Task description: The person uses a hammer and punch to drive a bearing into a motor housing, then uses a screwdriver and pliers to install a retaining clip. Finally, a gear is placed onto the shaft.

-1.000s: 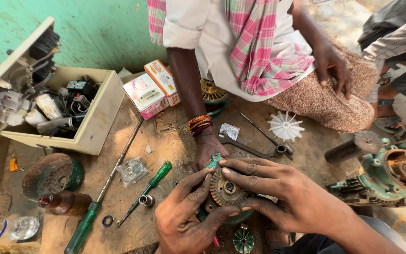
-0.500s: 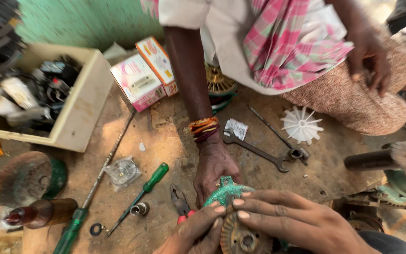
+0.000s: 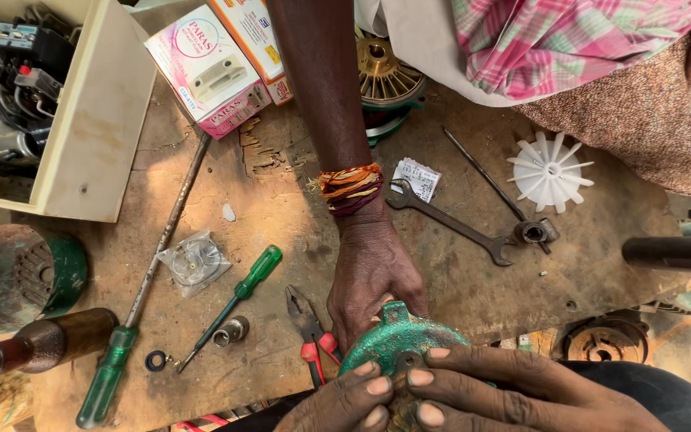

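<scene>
Both of the person's hands press on a green metal motor cover [image 3: 389, 344] at the bottom edge of the view — the left hand [image 3: 345, 404] with bent fingers set on its near rim, the right hand [image 3: 513, 388] with fingers laid flat across its middle, each gripping the cover. A co-worker's hand [image 3: 373, 276], its wrist wrapped in orange and red thread, grips the cover's far side from above. Just left of the cover lie red-handled pliers [image 3: 309, 328], and further left a green-handled screwdriver [image 3: 233, 300]. Beyond the cover, up and to the right, rests an open-ended spanner [image 3: 449, 220], with a white plastic fan [image 3: 549, 170] further right of it — all on the worn wooden board [image 3: 281, 200].
</scene>
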